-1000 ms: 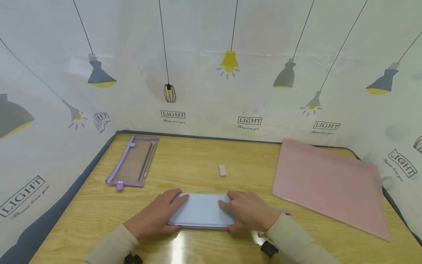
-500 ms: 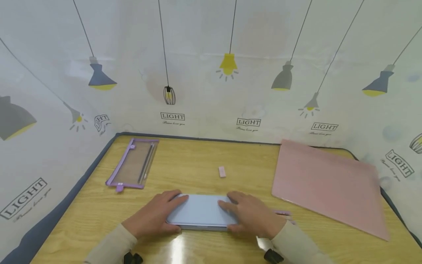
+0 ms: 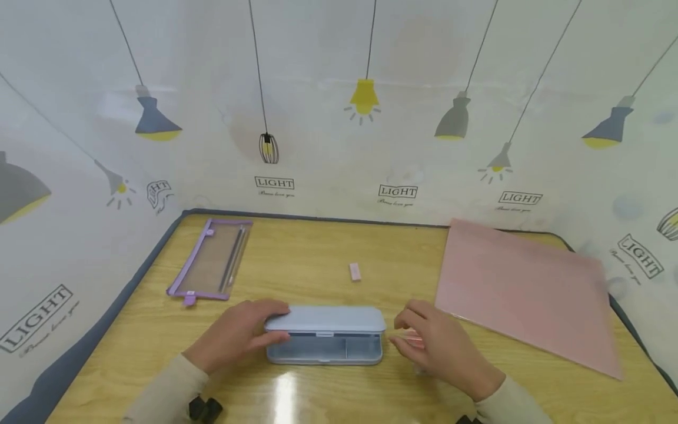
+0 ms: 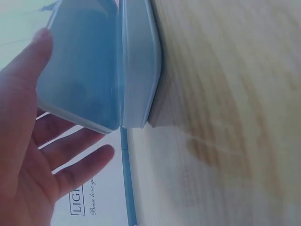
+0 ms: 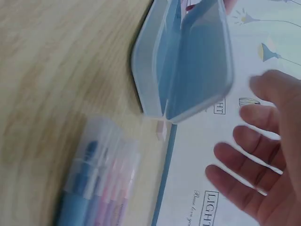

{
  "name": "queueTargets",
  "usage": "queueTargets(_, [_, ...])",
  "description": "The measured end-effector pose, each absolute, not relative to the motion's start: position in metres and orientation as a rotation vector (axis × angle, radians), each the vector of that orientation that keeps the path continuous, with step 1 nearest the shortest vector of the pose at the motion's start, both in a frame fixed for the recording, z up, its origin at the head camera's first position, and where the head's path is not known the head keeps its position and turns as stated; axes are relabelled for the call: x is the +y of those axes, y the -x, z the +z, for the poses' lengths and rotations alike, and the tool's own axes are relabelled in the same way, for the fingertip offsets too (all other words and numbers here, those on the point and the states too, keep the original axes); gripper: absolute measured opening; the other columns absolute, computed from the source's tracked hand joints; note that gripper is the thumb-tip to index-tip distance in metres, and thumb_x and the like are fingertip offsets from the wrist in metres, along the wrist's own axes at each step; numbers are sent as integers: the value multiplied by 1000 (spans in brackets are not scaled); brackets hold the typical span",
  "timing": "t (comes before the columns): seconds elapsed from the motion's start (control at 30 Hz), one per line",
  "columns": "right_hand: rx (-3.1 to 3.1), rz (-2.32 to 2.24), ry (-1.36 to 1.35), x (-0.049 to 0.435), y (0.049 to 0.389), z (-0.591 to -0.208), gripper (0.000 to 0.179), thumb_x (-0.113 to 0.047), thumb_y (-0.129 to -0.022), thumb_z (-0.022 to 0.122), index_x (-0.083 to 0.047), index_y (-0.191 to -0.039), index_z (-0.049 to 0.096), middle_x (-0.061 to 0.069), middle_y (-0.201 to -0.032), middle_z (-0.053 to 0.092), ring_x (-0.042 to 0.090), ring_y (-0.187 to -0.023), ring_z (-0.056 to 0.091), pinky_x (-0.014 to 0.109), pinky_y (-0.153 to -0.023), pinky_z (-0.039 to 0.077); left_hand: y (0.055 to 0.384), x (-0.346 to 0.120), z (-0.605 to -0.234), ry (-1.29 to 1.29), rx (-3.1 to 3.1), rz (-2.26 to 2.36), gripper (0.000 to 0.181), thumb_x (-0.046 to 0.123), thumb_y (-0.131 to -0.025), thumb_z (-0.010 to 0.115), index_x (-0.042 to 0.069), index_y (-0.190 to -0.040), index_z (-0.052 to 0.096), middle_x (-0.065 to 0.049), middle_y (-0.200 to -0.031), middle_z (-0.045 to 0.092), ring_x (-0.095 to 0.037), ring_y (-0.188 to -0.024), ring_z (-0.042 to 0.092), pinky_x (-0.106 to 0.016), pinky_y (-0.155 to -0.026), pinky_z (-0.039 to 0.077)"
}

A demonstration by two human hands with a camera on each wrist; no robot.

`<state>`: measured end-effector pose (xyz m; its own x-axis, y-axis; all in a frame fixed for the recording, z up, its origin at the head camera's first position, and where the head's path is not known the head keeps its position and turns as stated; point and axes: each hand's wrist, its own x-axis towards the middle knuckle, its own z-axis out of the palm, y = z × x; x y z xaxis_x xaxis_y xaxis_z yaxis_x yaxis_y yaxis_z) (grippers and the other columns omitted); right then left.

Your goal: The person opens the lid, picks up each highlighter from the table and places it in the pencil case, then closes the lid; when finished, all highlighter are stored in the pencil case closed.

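Note:
A light blue pencil case [image 3: 324,350] lies on the table with its lid [image 3: 325,318] partly raised. Inside, a divider splits it into a longer left part and a shorter right part. My left hand [image 3: 238,330] grips the lid's left end, thumb on the inner side and fingers behind, as the left wrist view shows. Apart from the case, on its right, my right hand [image 3: 445,350] holds nothing, its fingers loosely bent. Beside it lie several capped pens [image 5: 103,174], blue and pink, mostly hidden by the hand in the head view.
A pink eraser [image 3: 355,271] lies behind the case. At the far left is a clear purple-edged zip pouch [image 3: 214,259] with pencil-like sticks in it. A large flat pink board [image 3: 524,294] covers the right side. Printed curtains [image 3: 328,129] border the table.
The pencil case was closed with both hands on it. Its lid has come up in the left hand, and the right hand has let go and moved right.

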<state>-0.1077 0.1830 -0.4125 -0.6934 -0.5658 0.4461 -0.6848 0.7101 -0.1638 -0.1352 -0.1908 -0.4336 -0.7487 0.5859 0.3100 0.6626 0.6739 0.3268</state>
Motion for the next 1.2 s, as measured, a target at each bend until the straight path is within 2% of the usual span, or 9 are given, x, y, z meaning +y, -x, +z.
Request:
queueTargets(0.07, [-2546, 491, -1011, 183, 106, -415, 18, -22, -81, 81, -22, -87, 64, -13, -85, 58, 0, -74, 57, 19, -63, 52, 138, -190, -431, 1003, -2659, -649, 41, 45, -88, 70, 14, -114, 69, 1, -110, 73, -15, -97, 70, -34, -87, 58])
queueTargets(0.17, [-2523, 497, -1162, 178, 102, -422, 13, -20, -83, 79, -21, -92, 68, -12, -89, 62, 0, -77, 60, 17, -67, 53, 142, -189, -427, 965, -2633, -689, 36, 40, -87, 72, 14, -111, 70, 2, -108, 74, -13, -96, 70, -33, -84, 59])
queueTargets(0.37, [-2465, 378, -1331, 168, 95, -437, 13, -21, -86, 75, -17, -99, 74, -6, -98, 66, 8, -89, 62, 28, -80, 56, 152, -191, -428, 780, -2723, -929, 38, 33, -95, 66, 12, -127, 61, 1, -108, 74, -12, -90, 69, -28, -77, 58])
queueTargets(0.47, [-2517, 330, -1309, 166, 93, -439, 11, -23, -88, 73, -20, -99, 75, -7, -99, 65, 9, -92, 62, 30, -83, 56, 158, -194, -429, 699, -2721, -1057, 31, 27, -101, 58, 9, -126, 59, -1, -106, 74, -12, -85, 68, -27, -73, 56])
queueTargets(0.6, [-2531, 279, -1295, 165, 92, -439, 9, -24, -89, 73, -20, -97, 74, -8, -97, 63, 9, -91, 62, 31, -82, 56, 169, -193, -431, 576, -2687, -1238, 28, 28, -105, 48, 10, -121, 62, -2, -103, 71, -16, -84, 66, -26, -71, 55])
queueTargets(0.7, [-2522, 261, -1290, 165, 92, -440, 8, -24, -88, 73, -21, -95, 74, -8, -96, 62, 9, -89, 61, 31, -80, 55, 177, -191, -432, 450, -2675, -1356, 31, 33, -106, 46, 11, -119, 63, -4, -101, 69, -19, -85, 64, -26, -72, 56])
queueTargets(0.93, [-2512, 248, -1295, 165, 90, -442, 4, -24, -90, 71, -22, -92, 72, -7, -95, 61, 9, -86, 59, 30, -77, 54, 190, -184, -433, 203, -2721, -1520, 37, 38, -104, 49, 7, -119, 63, -11, -105, 69, -19, -89, 64, -34, -75, 59])
queueTargets(1.07, [-2499, 251, -1292, 166, 90, -443, 4, -25, -92, 69, -21, -90, 70, -7, -94, 59, 10, -85, 58, 30, -76, 54, 196, -181, -434, 122, -2730, -1539, 36, 36, -103, 51, 6, -117, 64, -12, -103, 69, -19, -86, 63, -32, -73, 59])
queueTargets(1.2, [-2477, 259, -1290, 165, 90, -442, 4, -23, -88, 73, -22, -87, 69, -7, -93, 58, 10, -84, 58, 30, -76, 53, 197, -179, -436, 115, -2699, -1552, 32, 31, -103, 53, 3, -115, 64, -14, -99, 69, -18, -82, 63, -28, -69, 58])
